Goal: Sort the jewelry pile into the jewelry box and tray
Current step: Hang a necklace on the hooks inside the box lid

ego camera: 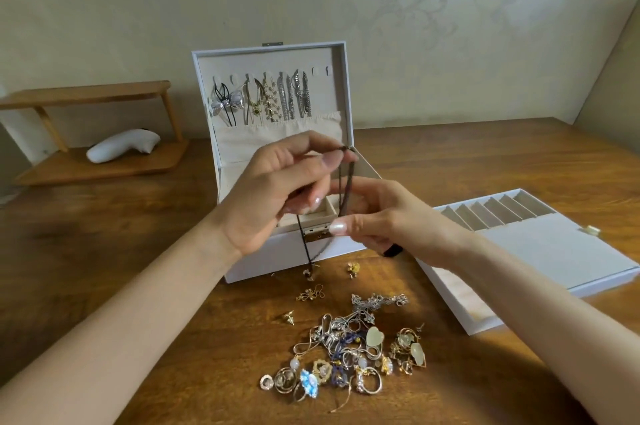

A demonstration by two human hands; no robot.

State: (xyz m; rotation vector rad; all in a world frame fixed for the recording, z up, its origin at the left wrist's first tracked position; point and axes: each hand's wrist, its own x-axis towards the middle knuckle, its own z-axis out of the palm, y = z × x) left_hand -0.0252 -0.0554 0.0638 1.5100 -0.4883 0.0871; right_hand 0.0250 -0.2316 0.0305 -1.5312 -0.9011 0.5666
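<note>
A: Where's the necklace (348, 189)?
B: Middle of the frame, in the air in front of the open jewelry box (277, 267). It's a dark cord. The left hand (277, 189) pinches its top loop between thumb and forefinger. The right hand (381, 216) has thumb and fingers curled round the cord lower down.
A: And the bottom end?
B: It hangs to the table (104, 251), with a small pendant (309, 273) right at the box's front wall. I can't tell if it touches the wood.
A: Pile?
B: The jewelry pile (349, 352) is at lower centre, below both hands, a tangle of rings, chains and pale stones. A few loose gold pieces lie between it and the box.
A: Box state?
B: The lid (341, 85) is upright. Chains (277, 102) hang from hooks in a row inside it, over a cloth pocket. The two hooks on the right are bare.
A: Tray?
B: The white tray (540, 251) sits at the right of the frame, apart from the box, with slots (498, 213) across its far end.
A: Anything else?
B: A wooden shelf (86, 95) at upper left, with a white object (121, 145) on its lower board.
</note>
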